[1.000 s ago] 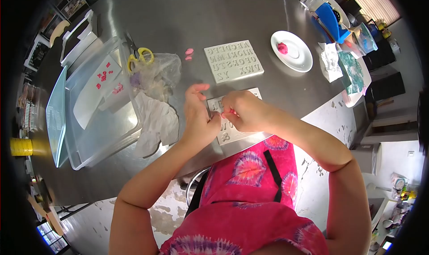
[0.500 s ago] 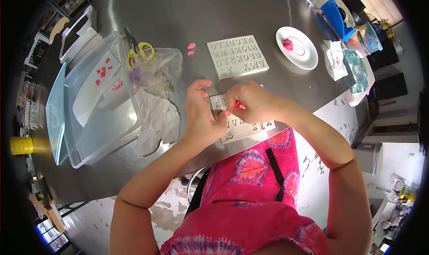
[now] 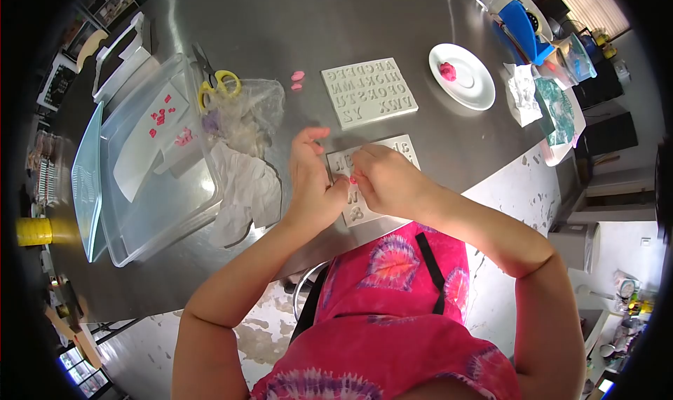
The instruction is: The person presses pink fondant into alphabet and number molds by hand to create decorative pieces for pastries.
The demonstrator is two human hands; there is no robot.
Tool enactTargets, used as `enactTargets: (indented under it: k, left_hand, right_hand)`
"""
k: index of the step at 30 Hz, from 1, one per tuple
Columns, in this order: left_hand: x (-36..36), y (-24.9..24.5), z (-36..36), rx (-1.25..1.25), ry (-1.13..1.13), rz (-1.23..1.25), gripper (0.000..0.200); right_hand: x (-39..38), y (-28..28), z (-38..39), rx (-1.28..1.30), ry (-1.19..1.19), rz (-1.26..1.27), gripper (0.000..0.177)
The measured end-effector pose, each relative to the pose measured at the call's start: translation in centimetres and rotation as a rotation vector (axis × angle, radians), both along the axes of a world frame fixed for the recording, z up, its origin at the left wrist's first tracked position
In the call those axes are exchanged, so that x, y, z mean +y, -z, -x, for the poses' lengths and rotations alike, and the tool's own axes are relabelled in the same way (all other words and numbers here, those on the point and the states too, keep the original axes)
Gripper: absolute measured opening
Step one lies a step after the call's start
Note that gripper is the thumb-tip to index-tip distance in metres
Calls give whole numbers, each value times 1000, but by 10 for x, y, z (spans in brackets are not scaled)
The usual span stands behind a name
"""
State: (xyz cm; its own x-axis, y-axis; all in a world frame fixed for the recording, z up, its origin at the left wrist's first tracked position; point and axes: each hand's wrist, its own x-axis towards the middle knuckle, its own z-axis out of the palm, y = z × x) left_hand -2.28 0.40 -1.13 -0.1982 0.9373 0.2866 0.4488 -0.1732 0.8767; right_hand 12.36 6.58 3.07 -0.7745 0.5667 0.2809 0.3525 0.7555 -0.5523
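A pale letter mould [image 3: 403, 146] with hollow letter shapes lies at the table's near edge, partly hidden under my hands. My left hand [image 3: 314, 182] has its fingers stretched up and its thumb tip on a small bit of pink paste [image 3: 352, 180] at the mould. From the other side, my right hand [image 3: 394, 181] is closed with its fingertips against the same bit; its palm side is hidden. Behind them lies a second letter mould [image 3: 369, 93]. A white plate [image 3: 477, 95] at the right bears a pink lump of paste [image 3: 447, 71].
Left of my hands are crumpled white paper [image 3: 245, 190], a clear plastic bag [image 3: 256, 109] and yellow-handled scissors [image 3: 228, 82]. A clear tub [image 3: 175, 207] holds pink pieces on white sheets. Two pink pieces [image 3: 298, 75] lie behind. A blue container [image 3: 522, 28] stands far right.
My right hand has turned and closed in against my left thumb; the pink lump that showed in its fingers is out of sight. My left hand has barely moved.
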Motion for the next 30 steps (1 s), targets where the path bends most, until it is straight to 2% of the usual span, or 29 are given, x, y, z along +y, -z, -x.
enactTargets:
  k: [1,3,7,9,13,15,16,19,21,23,25,26,28,30]
  left_hand:
    - [0,0,0,-30,3,9,70]
    - [0,-5,-2,-22,-9,0,66]
    - [-2,-4,-2,3,-26,-19,63]
    - [-2,-6,-3,7,-31,-14,63]
    - [-1,-5,-3,21,-39,-26,62]
    - [1,-3,-3,31,-39,-35,62]
    - [0,-2,-3,39,-39,-42,62]
    - [-1,-1,-3,24,-50,-34,62]
    - [0,-4,-5,33,-62,-32,62]
    - [-1,-5,-4,49,-68,-28,62]
    - [-1,-5,-4,7,-55,-34,62]
    - [0,-3,-4,5,-56,-34,62]
    - [-1,1,-3,29,-52,-78,62]
    - [-1,1,-3,31,-57,-68,62]
  right_hand:
    - [4,-2,-2,0,-1,-2,8]
    - [15,-10,-6,-90,-60,312,5]
    - [13,-11,-2,-151,-24,351,5]
    - [6,-3,-3,-78,-42,87,6]
    - [5,-9,-3,-87,-15,47,5]
    - [13,-16,-4,-159,-49,348,5]
    - [11,-14,-4,-163,-53,354,5]
    - [0,-5,-1,-142,-7,249,6]
    - [-11,2,4,-38,-11,-194,5]
    - [-11,0,5,-31,42,-248,5]
    - [0,-8,-1,-63,46,235,3]
    - [5,-14,-3,-65,45,235,3]
    - [11,-21,-3,-158,91,405,8]
    - [7,-15,-2,-102,42,348,6]
